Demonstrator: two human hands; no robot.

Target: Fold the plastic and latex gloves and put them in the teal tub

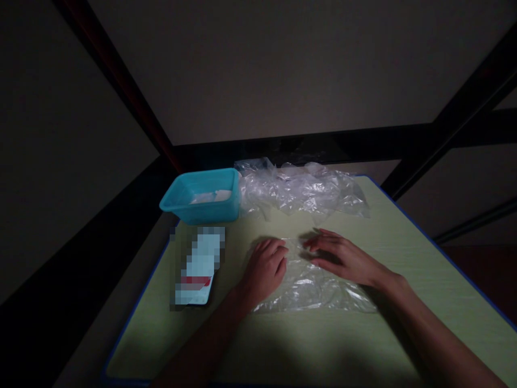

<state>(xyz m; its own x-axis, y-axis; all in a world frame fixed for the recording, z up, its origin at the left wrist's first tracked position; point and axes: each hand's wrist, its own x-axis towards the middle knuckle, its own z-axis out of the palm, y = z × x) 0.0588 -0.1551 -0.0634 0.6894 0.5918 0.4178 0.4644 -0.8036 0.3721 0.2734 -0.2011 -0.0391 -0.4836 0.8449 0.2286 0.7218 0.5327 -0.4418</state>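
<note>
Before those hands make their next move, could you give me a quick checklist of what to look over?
1. Clear plastic film lying smooth: not ok; creases catch the light.
2. Left hand at the film's left side: ok.
3. Right hand touching the film: cannot tell; its spread fingers are over it.
4. Crumpled clear plastic apart from the film: ok, it lies farther back.
5. Turquoise plastic bin upright: ok.
6. Smartphone clear of both hands: ok, it lies to their left.

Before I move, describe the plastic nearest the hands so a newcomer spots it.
Find the pale, blue-edged table, then the left hand and right hand at its middle. The clear plastic sheet there lies fairly flat, unlike the crumpled plastic heap behind.
</note>
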